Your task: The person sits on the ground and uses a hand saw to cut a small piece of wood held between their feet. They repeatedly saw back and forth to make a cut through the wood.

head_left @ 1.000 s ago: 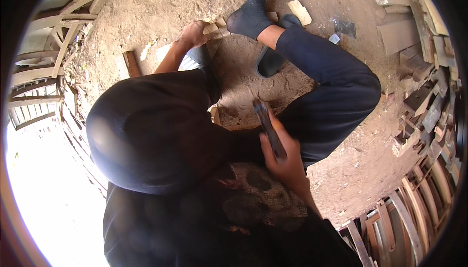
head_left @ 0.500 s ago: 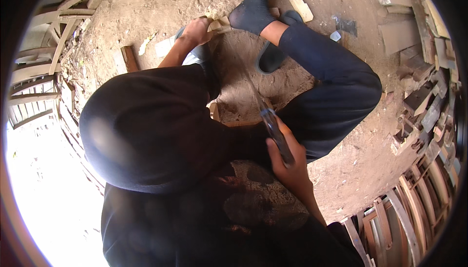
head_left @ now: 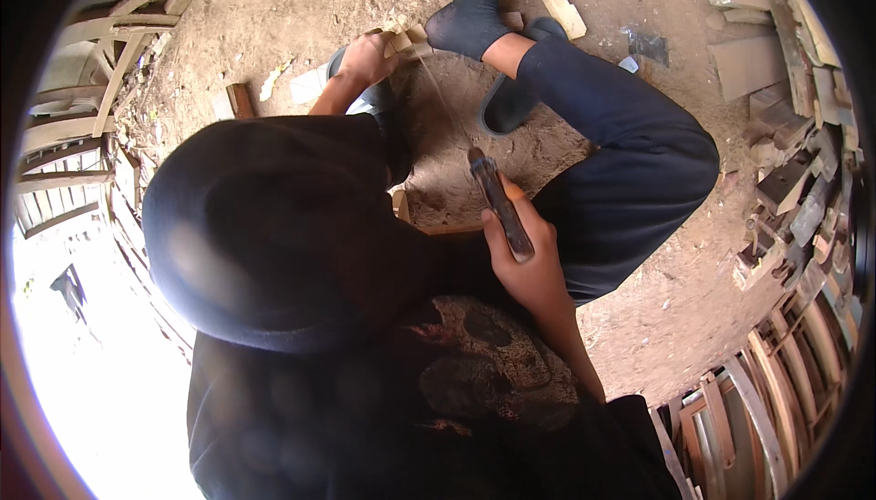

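My left hand (head_left: 367,58) is closed on a small pale wood block (head_left: 400,43) at the top of the view. The block's right end lies close to the toes of my dark-socked foot (head_left: 467,21). Part of the block is hidden under my fingers. My right hand (head_left: 527,249) is wrapped round the dark handle of a handsaw (head_left: 495,192), below and to the right of the block. The saw's long thin blade runs up and left from the handle, its far end at the wood.
A dark slipper (head_left: 507,106) lies beside my foot. Wood offcuts (head_left: 564,15) are scattered on the dirt floor (head_left: 652,340). Stacked scrap wood (head_left: 798,181) lines the right side, and slatted wooden frames (head_left: 73,176) stand at the left. Brown block (head_left: 240,100) lies at upper left.
My right hand and the saw have moved forward and slightly left, bringing the handle closer to the block. My left hand stays on the wood block.
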`<act>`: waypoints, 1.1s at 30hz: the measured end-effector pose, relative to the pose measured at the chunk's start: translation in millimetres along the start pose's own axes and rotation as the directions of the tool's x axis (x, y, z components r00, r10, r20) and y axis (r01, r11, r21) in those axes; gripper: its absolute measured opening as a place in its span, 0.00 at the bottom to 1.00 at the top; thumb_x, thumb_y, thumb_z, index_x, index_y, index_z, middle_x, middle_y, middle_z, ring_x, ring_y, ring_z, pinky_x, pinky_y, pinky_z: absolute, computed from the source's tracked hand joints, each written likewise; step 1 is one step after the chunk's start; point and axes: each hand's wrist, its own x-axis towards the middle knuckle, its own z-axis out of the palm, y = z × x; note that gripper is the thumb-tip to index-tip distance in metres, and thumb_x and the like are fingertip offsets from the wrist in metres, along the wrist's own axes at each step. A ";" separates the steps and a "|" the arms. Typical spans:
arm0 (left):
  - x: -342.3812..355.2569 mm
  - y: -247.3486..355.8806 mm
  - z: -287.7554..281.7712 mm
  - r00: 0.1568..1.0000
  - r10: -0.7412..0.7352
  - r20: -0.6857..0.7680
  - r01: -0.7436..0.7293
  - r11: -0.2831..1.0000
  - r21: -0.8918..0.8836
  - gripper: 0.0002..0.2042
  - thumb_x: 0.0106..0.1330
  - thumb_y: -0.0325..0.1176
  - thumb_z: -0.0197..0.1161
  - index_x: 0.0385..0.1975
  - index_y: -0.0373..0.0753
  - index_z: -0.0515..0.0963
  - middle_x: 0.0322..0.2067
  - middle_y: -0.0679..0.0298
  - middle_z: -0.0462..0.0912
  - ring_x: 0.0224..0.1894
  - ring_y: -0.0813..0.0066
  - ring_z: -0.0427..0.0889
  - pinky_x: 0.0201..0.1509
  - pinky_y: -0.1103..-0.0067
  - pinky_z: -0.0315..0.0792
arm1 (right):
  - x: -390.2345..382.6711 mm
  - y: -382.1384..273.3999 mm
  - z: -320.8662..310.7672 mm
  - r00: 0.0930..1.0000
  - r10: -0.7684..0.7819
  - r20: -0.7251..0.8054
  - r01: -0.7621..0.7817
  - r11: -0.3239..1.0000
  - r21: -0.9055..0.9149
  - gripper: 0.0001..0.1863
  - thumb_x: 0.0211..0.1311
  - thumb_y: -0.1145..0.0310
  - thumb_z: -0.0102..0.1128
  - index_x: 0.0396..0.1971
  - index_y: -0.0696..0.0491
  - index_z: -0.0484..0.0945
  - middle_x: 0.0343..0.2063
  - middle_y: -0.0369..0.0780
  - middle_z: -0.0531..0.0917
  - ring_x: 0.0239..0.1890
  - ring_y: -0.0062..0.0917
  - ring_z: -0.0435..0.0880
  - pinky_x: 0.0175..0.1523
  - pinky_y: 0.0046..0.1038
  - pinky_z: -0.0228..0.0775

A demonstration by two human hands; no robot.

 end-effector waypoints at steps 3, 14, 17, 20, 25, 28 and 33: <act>1.3 -2.1 2.6 0.998 0.062 -0.023 -0.061 0.997 0.041 0.22 0.57 0.46 0.64 0.47 0.40 0.78 0.45 0.51 0.80 0.48 0.51 0.79 0.54 0.64 0.73 | -24.9 -14.8 -1.8 0.999 -0.028 -0.032 0.029 0.998 0.051 0.26 0.62 0.73 0.56 0.60 0.59 0.66 0.29 0.52 0.82 0.32 0.39 0.87 0.35 0.28 0.74; 5.3 -5.3 3.5 1.000 -0.011 -0.001 0.011 1.000 0.021 0.26 0.55 0.52 0.66 0.49 0.41 0.79 0.44 0.50 0.82 0.49 0.52 0.79 0.54 0.65 0.72 | -18.1 5.9 3.8 0.999 0.009 -0.040 -0.007 0.998 0.057 0.21 0.64 0.74 0.53 0.57 0.61 0.69 0.41 0.50 0.81 0.43 0.30 0.84 0.45 0.26 0.72; 5.7 -6.8 8.1 1.000 -0.014 0.020 0.014 1.000 -0.003 0.27 0.55 0.53 0.66 0.48 0.41 0.79 0.42 0.50 0.82 0.47 0.52 0.80 0.53 0.66 0.73 | -54.9 16.4 2.7 0.959 -0.208 -0.191 0.215 0.977 0.016 0.21 0.62 0.74 0.56 0.56 0.59 0.69 0.31 0.55 0.81 0.37 0.40 0.86 0.38 0.32 0.74; 7.2 -11.8 7.9 1.000 0.014 -0.025 -0.013 1.000 0.017 0.27 0.55 0.53 0.66 0.47 0.39 0.79 0.41 0.49 0.82 0.46 0.52 0.81 0.53 0.66 0.73 | -38.3 26.9 6.4 0.946 -0.256 -0.198 0.257 0.966 -0.025 0.21 0.62 0.73 0.56 0.56 0.58 0.69 0.29 0.55 0.80 0.37 0.41 0.86 0.37 0.33 0.74; 4.3 -6.4 12.3 0.994 0.075 -0.076 -0.079 0.996 -0.051 0.22 0.56 0.52 0.67 0.42 0.40 0.80 0.39 0.51 0.82 0.43 0.52 0.81 0.47 0.64 0.74 | -8.0 25.4 11.7 0.978 -0.170 -0.121 0.183 0.977 0.105 0.23 0.62 0.74 0.55 0.58 0.58 0.68 0.30 0.54 0.81 0.36 0.43 0.85 0.38 0.36 0.74; 5.5 -7.9 5.9 1.000 0.008 -0.015 -0.008 1.000 -0.021 0.24 0.55 0.51 0.68 0.45 0.39 0.79 0.40 0.50 0.82 0.44 0.52 0.81 0.50 0.65 0.74 | -50.4 28.8 -2.9 0.961 -0.211 -0.181 0.226 0.972 0.063 0.24 0.61 0.73 0.57 0.58 0.57 0.67 0.28 0.54 0.81 0.33 0.48 0.83 0.36 0.37 0.74; 0.7 -8.1 5.2 0.998 0.056 -0.036 -0.056 0.998 0.000 0.25 0.56 0.53 0.67 0.46 0.40 0.78 0.41 0.50 0.82 0.44 0.52 0.81 0.50 0.66 0.74 | -9.5 23.3 5.1 0.993 -0.091 -0.069 0.095 0.993 0.064 0.23 0.63 0.73 0.55 0.58 0.59 0.68 0.28 0.49 0.81 0.32 0.28 0.86 0.37 0.26 0.73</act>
